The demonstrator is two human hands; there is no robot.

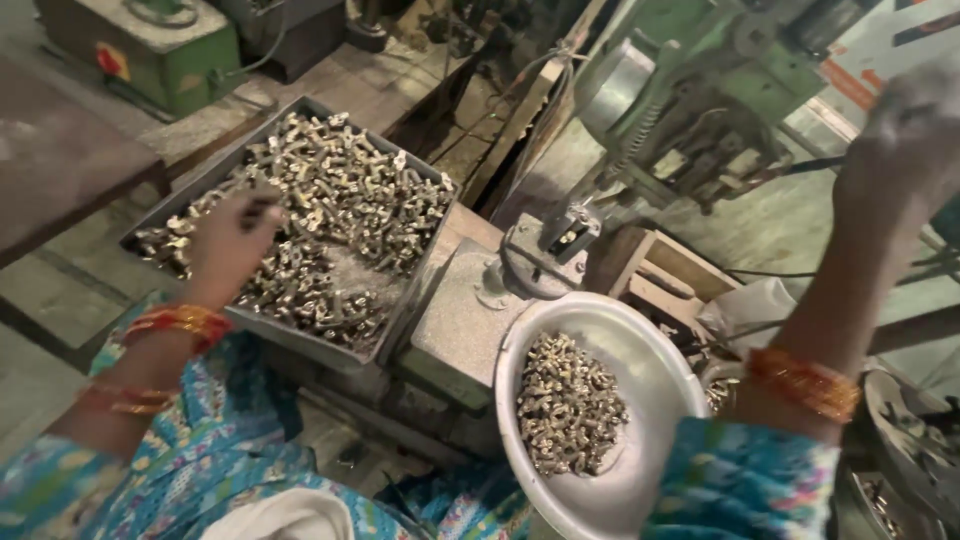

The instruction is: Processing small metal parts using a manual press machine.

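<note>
Left grip pinches parts inside tray's near edge.

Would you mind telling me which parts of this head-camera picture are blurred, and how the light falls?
In the head view the raised right hand is smeared by motion blur; the left hand over the grey tray is softer but readable. Light is dim and even; the pale bowl is brightest, and the top background sinks into shadow.
</note>
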